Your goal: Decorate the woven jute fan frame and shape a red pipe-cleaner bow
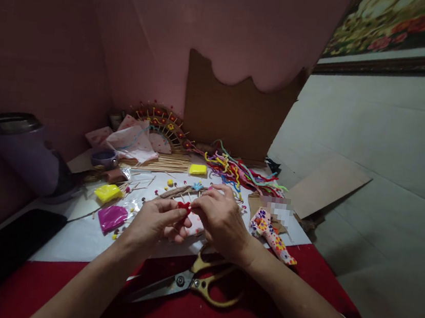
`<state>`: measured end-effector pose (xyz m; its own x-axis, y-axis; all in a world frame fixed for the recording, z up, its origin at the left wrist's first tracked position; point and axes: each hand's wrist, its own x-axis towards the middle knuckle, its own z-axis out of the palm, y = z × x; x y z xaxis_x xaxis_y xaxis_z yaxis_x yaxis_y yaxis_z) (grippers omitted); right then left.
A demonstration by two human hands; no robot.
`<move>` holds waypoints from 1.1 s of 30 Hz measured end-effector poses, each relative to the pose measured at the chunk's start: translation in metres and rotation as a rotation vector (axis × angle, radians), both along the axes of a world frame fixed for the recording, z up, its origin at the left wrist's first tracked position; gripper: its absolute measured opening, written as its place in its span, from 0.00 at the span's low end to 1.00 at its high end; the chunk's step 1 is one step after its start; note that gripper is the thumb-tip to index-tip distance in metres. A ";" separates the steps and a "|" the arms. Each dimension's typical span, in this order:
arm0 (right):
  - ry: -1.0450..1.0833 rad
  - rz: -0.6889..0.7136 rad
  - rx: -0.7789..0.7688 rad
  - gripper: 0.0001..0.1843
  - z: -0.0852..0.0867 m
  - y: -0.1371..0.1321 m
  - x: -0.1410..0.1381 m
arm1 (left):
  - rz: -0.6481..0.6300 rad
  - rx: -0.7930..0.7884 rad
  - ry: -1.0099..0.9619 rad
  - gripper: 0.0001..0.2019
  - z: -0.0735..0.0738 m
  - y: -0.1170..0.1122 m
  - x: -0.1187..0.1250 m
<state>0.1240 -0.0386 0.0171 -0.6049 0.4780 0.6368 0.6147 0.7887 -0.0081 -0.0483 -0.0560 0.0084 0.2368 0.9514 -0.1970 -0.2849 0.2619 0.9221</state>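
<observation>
Above the white paper, my left hand pinches a small red pipe cleaner, which looks bent into a compact shape. My right hand meets it from the other side, its thumb and fingertips closed on the same red piece. Just behind and under the hands lies a curved brown band with short sticks, beads and a blue pipe-cleaner flower. My fingers hide part of that band. Large scissors with yellow handles lie spread below my hands on the red cloth.
Colourful pipe cleaners are heaped behind my right hand. A decorated fan shape and cardboard stand at the back. Yellow and purple packets, a dark phone-like slab and a purple tumbler are leftward; a floral pouch lies right.
</observation>
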 end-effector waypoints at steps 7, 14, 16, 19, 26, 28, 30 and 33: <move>-0.007 -0.035 0.003 0.07 0.001 0.002 -0.003 | 0.011 -0.011 -0.047 0.10 0.002 -0.001 0.000; 0.067 -0.142 0.009 0.07 -0.001 -0.006 -0.011 | -0.020 0.027 -0.054 0.10 0.000 -0.001 0.001; 0.099 -0.138 0.010 0.08 -0.001 -0.008 -0.013 | -0.010 0.038 -0.062 0.11 0.001 -0.001 0.000; 0.137 -0.108 -0.009 0.07 -0.002 -0.010 -0.016 | -0.005 0.040 -0.054 0.11 0.002 -0.001 -0.001; 0.147 -0.063 -0.067 0.08 -0.008 -0.009 -0.020 | 0.056 0.009 -0.042 0.10 0.001 0.001 0.001; 0.155 -0.051 -0.084 0.09 -0.009 -0.008 -0.020 | 0.068 0.006 -0.045 0.11 0.002 0.001 0.002; 0.172 -0.042 -0.098 0.09 -0.008 -0.009 -0.021 | 0.077 0.007 -0.048 0.11 0.003 0.001 0.003; 0.225 -0.071 -0.120 0.06 -0.004 -0.010 -0.021 | 0.110 0.001 -0.056 0.11 0.004 0.000 0.002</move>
<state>0.1033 -0.0489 0.0129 -0.4171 0.5945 0.6875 0.6406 0.7289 -0.2416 -0.0465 -0.0559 0.0122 0.1418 0.9723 -0.1857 -0.3625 0.2256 0.9043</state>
